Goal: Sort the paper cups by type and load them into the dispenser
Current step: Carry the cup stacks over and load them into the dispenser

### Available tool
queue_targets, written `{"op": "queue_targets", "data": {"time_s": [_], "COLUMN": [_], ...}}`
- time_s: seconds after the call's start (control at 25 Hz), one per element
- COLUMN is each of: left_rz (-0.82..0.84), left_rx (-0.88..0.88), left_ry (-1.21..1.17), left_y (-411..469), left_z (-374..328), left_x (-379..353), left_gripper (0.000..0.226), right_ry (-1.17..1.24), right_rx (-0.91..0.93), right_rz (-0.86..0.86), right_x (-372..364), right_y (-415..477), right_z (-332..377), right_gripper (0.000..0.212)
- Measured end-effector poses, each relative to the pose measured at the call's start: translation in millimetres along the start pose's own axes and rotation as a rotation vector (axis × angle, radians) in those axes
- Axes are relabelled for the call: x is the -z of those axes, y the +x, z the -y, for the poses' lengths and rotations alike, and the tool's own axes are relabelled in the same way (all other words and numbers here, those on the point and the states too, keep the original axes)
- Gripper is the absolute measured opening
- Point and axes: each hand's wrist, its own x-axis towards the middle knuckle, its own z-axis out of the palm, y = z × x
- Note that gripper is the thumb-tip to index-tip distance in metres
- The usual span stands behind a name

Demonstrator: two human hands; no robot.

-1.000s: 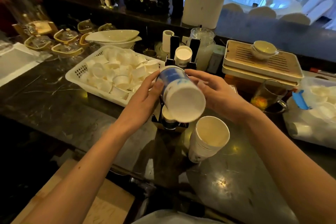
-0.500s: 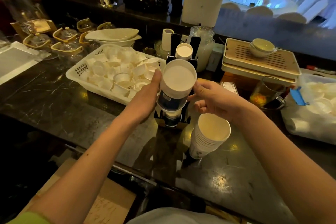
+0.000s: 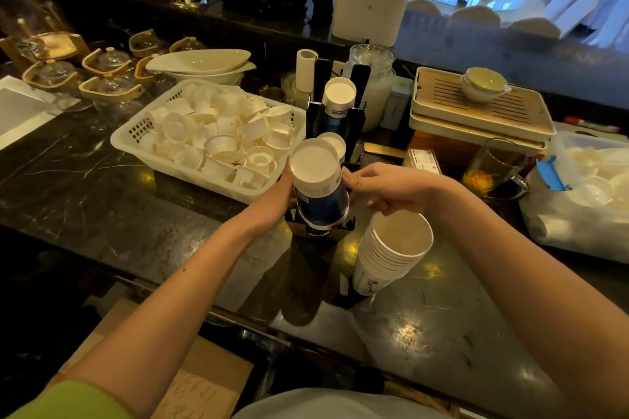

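A stack of blue-and-white paper cups (image 3: 318, 180) stands upside down in the near slot of the black cup dispenser (image 3: 354, 119). My left hand (image 3: 277, 196) grips the stack's left side. My right hand (image 3: 384, 187) touches its right side with curled fingers. Another inverted blue-and-white cup stack (image 3: 338, 95) sits in the dispenser's far slot, and a smaller white cup (image 3: 335, 143) shows between the two. A stack of plain white paper cups (image 3: 391, 255) stands mouth up on the counter just right of the dispenser.
A white plastic basket (image 3: 136, 143) with several small white cups lies left of the dispenser. A wooden tea tray (image 3: 483, 112) with bowls, a glass mug (image 3: 497, 170) and a plastic bag of cups (image 3: 585, 194) are on the right. Glass teapots stand at the back left.
The blue-and-white stack was turned from tilted to upside down, then lowered into the dispenser's near slot. Both hands followed it down.
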Motion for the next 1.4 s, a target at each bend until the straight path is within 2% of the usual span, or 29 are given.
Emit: {"op": "queue_targets", "data": {"time_s": [0.08, 0.16, 0.24, 0.32, 0.4, 0.48, 0.6, 0.68, 0.76, 0.84, 0.88, 0.96, 1.04, 1.08, 1.16, 1.28, 1.36, 1.4], "left_rz": [0.043, 0.052, 0.0, -0.057, -0.066, -0.057, -0.1, -0.108, -0.128, -0.249, -0.342, -0.465, -0.404, -0.337, -0.213, -0.101, -0.02, 0.023], "left_rx": [-0.011, 0.016, 0.063, 0.007, -0.143, -0.236, -0.289, -0.284, -0.278, -0.311, -0.401, -0.704, -0.885, -0.871, -0.687, -0.367, -0.263, -0.241], "left_ry": [0.031, 0.065, 0.1, 0.062, 0.047, 0.119, 0.213, 0.201, 0.208, 0.255, 0.301, 0.381, 0.382, 0.351, 0.233, 0.142, 0.163, 0.168], "left_y": [7.6, 15.4, 19.7, 16.7, 4.4, -3.6, -4.0, -2.4, -3.4, -12.2, -20.3, -37.8, -53.1, -58.0, -59.9, -44.8, -33.3, -28.9], "left_z": [12.2, 23.7, 31.8, 39.5, 43.6, 45.9, 47.9, 47.1, 48.6, 50.0, 48.4, 43.5, 45.5, 49.6, 61.8, 87.4, 100.0, 103.3], "left_x": [2.2, 0.8, -0.7, -1.4, -1.7, -3.5, -6.6, -7.8, -9.5, -13.6, -16.8, -26.2, -42.8, -53.7, -74.7, -97.1, -103.3, -105.9], "left_gripper": [0.044, 0.045, 0.056, 0.063, 0.053, 0.043, 0.038, 0.037, 0.04, 0.046, 0.044, 0.032, 0.024, 0.024, 0.032, 0.061, 0.08, 0.087], "right_ry": [-0.016, 0.05, 0.076, 0.036, -0.095, -0.352, -0.628, -0.653, -0.542, -0.365, -0.268, -0.072, 0.127, 0.213, 0.298, 0.361, 0.38, 0.405], "right_rx": [-0.005, -0.003, 0.014, 0.064, 0.114, 0.125, 0.089, 0.098, 0.15, 0.255, 0.325, 0.47, 0.537, 0.525, 0.451, 0.325, 0.303, 0.308], "right_rz": [0.008, -0.068, -0.13, -0.165, -0.213, -0.299, -0.453, -0.503, -0.548, -0.634, -0.692, -0.857, -1.006, -1.028, -0.951, -0.709, -0.62, -0.576], "right_x": [1.7, -1.8, -9.2, -17.4, -22.3, -25.7, -33.4, -36.8, -37.8, -36.3, -35.5, -34.8, -35.2, -35.7, -39.9, -53.3, -62.7, -67.5], "right_y": [3.3, 5.0, 4.4, 2.3, 2.2, 5.9, 11.9, 12.9, 9.7, -0.9, -8.8, -27.3, -43.8, -49.3, -55.0, -56.9, -54.3, -52.4], "right_z": [-2.7, -6.4, -7.8, -7.4, -7.3, -8.5, -8.2, -7.5, -11.1, -20.1, -27.5, -46.7, -70.6, -84.8, -113.1, -148.0, -161.9, -166.2], "right_gripper": [0.054, 0.039, 0.035, 0.037, 0.039, 0.041, 0.033, 0.032, 0.034, 0.036, 0.033, 0.024, 0.019, 0.019, 0.029, 0.063, 0.085, 0.089]}}
